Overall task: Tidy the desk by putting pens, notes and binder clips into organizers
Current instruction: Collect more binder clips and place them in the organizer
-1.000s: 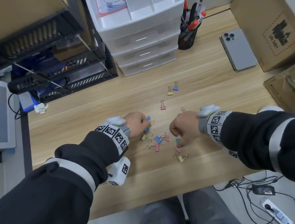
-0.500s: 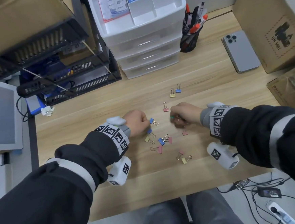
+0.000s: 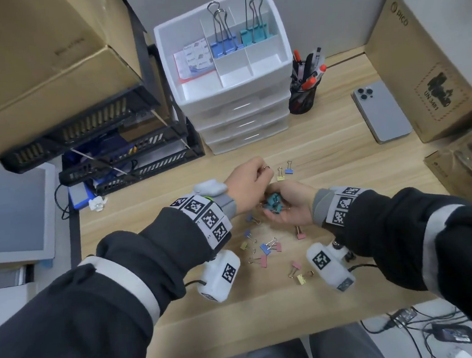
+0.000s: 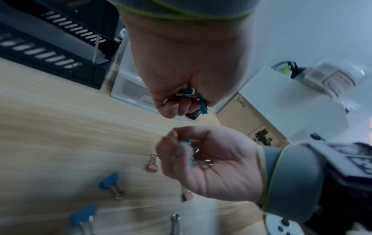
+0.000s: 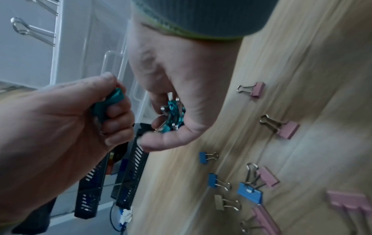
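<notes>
My right hand (image 3: 291, 209) is turned palm up above the desk (image 3: 326, 154), its curled fingers cupping a small heap of teal binder clips (image 3: 272, 204). Just above it to the left, my left hand (image 3: 247, 183) pinches one teal clip (image 5: 109, 101) in curled fingers. In the left wrist view that clip (image 4: 198, 99) hangs over the right hand (image 4: 211, 160). Loose pink (image 3: 300, 234), blue (image 3: 265, 248) and yellow (image 3: 301, 278) clips lie on the desk under both hands. The white drawer organizer (image 3: 283, 59) stands behind, its top tray holding large blue clips (image 3: 223, 45), large teal clips (image 3: 254, 34) and notes (image 3: 194, 59).
A black mesh cup of pens (image 3: 304, 91) stands right of the drawers, with a phone (image 3: 380, 112) lying face down further right. Cardboard boxes (image 3: 430, 73) line the right edge. A black tray rack (image 3: 108, 149) fills the left. Two more small clips (image 3: 284, 170) lie ahead of the hands.
Both hands have lifted off the desk and met. The right hand turned palm up with teal clips in it, and the left hand moved right, over it. The head view tilted up.
</notes>
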The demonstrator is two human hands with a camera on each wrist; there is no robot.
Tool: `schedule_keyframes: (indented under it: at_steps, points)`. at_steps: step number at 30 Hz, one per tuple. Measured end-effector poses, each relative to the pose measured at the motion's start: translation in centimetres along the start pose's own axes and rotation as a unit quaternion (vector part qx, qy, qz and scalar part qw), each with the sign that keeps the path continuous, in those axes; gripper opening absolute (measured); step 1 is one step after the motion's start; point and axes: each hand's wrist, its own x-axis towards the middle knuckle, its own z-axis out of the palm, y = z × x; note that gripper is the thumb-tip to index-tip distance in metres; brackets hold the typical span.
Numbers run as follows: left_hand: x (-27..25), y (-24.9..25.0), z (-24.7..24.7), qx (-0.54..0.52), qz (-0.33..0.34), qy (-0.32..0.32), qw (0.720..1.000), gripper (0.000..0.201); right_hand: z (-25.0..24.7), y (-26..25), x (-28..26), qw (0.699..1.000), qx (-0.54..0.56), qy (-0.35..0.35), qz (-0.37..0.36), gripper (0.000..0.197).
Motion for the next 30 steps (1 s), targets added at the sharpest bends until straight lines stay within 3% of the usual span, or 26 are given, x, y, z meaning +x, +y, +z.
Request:
schedule_keyframes:
  at_steps: [3, 8, 15, 23, 26, 30]
  points:
    - [0.5, 1.1, -0.1, -0.032, -0.004, 0.008, 0.999, 0.022, 0.8, -0.8, -0.4, 0.996, 0.073, -0.038, -0.026, 0.028]
    - [0.4, 1.9, -0.2, -0.044, 0.023, 0.013, 0.999, 0.008, 1.1, -1.5, -1.1, 0.993, 0.062, -0.076, -0.064, 0.026]
    - [0.3, 2.5, -1.4, -0.044, 0.017, 0.04, 0.998, 0.02, 0.8, -2.7, -1.7, 0.99, 0.088, -0.076, -0.076, 0.027]
    - [0.7, 3.2, -4.0, -0.094, 0.021, 0.062, 0.993, 0.022, 1.9, -4.8, -2.2, 0.992, 0.082, -0.048, -0.081, 0.024]
    - [0.9, 4.0, -6.1, -0.11, 0.032, 0.094, 0.989, 0.018, 2.5, -6.1, -2.9, 0.994, 0.059, -0.05, -0.076, 0.028]
    - [1.6, 4.8, -11.4, -0.044, 0.05, 0.191, 0.979, 0.014, 5.2, -9.6, -5.6, 0.995, -0.025, -0.046, -0.087, 0.026]
